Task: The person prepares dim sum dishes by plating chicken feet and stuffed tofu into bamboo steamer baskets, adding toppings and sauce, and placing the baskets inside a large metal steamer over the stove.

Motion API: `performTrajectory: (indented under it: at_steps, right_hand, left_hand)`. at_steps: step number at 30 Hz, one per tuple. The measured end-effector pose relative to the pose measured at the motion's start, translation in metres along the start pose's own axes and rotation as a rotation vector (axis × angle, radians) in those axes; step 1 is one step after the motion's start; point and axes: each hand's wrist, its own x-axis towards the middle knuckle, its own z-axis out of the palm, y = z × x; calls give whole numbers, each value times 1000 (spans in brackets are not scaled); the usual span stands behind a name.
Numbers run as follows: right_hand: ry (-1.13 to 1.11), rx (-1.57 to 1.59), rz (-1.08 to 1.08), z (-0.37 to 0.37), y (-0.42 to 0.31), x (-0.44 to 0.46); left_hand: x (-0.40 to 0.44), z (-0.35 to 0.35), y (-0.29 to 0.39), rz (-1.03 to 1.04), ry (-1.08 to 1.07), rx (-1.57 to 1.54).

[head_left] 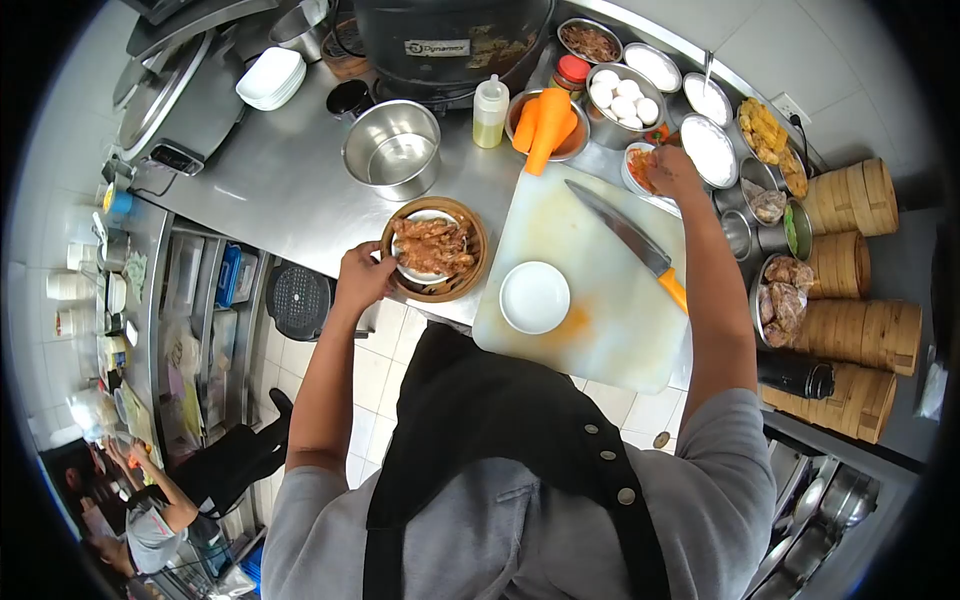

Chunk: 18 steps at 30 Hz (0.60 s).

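Note:
My left hand (366, 278) holds the left rim of a round bamboo steamer (478, 272). Inside it is a white plate (418, 214) of brown, sauced pieces that look like chicken feet (434, 246). Over at the upper right, my right hand (676, 172) reaches into a small white bowl (629, 176) of orange-red chopped bits (640, 170). Its fingers are drawn together there, and what they pinch is hidden. Between my arms lies a white cutting board (530, 225), bearing an empty white bowl (535, 298) and an orange-handled knife (625, 230).
Behind the board stand carrots (548, 125) in a metal bowl, a squeeze bottle (490, 112) and a bowl of eggs (622, 97). A metal pot (392, 150) is beyond the steamer. Stacked bamboo steamers (850, 315) line the right. Another person (165, 520) works at the lower left.

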Motion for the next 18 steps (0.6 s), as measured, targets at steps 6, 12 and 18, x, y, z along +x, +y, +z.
performTrajectory:
  at_steps: [6,12,18]
  right_hand:
    - [157,94,-71,11,3,-8]
    - [299,106,62,28,13,0]
    - [226,1053,410,6,30,-13]
  left_hand:
    - [9,14,5,-8,-9,-38]
    - [12,9,22,-108,-84,31]
    - [14,5,7,-61,-161,-52]
